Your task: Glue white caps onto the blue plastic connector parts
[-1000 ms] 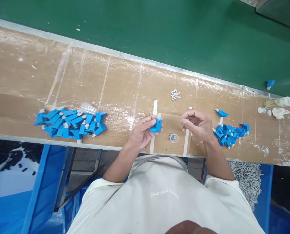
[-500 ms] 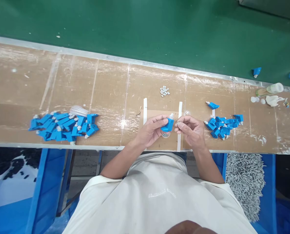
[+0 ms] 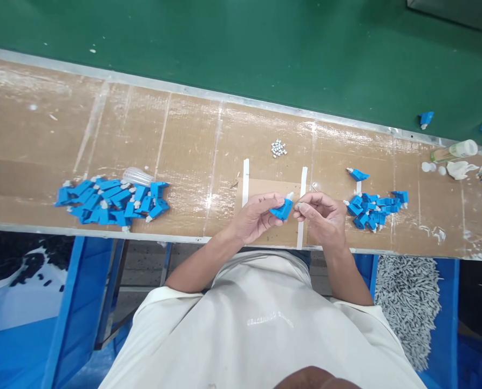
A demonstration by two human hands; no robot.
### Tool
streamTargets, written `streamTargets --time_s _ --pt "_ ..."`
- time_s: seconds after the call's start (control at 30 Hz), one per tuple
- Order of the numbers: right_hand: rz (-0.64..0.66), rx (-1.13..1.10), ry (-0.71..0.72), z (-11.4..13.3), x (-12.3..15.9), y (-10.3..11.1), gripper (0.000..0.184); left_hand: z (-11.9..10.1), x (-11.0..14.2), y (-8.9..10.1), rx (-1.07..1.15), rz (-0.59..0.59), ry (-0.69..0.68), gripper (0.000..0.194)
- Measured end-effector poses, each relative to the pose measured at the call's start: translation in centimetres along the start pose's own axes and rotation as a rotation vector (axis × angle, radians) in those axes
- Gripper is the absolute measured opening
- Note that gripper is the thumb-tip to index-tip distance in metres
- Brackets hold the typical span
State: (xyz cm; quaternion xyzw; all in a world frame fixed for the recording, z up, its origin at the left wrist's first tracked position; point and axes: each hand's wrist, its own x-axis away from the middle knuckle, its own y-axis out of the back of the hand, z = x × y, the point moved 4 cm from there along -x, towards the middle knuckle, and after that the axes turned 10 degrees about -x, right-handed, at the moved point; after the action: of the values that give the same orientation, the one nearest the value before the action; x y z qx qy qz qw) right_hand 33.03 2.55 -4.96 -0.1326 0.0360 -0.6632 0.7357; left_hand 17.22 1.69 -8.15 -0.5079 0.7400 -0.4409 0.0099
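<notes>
Between the thumb and fingers of my left hand [image 3: 259,216] is a blue plastic part [image 3: 282,209] with a white tip pointing up and away from me. Close to its right side, my right hand [image 3: 324,216] pinches a small greyish piece [image 3: 299,205], too small to make out well. Both hands are over a cardboard patch [image 3: 265,186] marked by two white tape strips. Past the hands lies a little heap of small white-grey pieces [image 3: 278,148]. Similar blue parts lie in a large pile [image 3: 107,201] on the left and a smaller pile [image 3: 372,209] on the right.
A clear plastic cup [image 3: 137,176] rests behind the left pile. At the far right are a clear bottle [image 3: 454,151] and a crumpled white scrap [image 3: 461,169]. Below the table's right edge, a blue bin [image 3: 446,313] holds many grey pieces [image 3: 406,308]. A green surface [image 3: 224,48] lies beyond.
The blue part has tilted in my left hand, and my right hand's fingertips are still close beside it. The round clear thing seen under the part is out of sight. The view has shifted slightly.
</notes>
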Motion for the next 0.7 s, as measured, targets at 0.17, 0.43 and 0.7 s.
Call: streamTargets --time_s 0.17,0.43,0.7 --pt "0.091 0.222 0.226 1.6 0.4 -0.2 0.022 0.3 0.3 0.1 0.109 -0.026 0.178 0.013" --pt "0.279 0.525 0.482 2.8 0.0 -0.5 0.009 0.3 0.8 -0.2 0.167 0.014 0.254 0.010" --pt "0.235 0.736 0.644 1.9 1.7 1.7 0.008 -0.2 1.7 -1.2 0.089 0.068 0.165 0.020"
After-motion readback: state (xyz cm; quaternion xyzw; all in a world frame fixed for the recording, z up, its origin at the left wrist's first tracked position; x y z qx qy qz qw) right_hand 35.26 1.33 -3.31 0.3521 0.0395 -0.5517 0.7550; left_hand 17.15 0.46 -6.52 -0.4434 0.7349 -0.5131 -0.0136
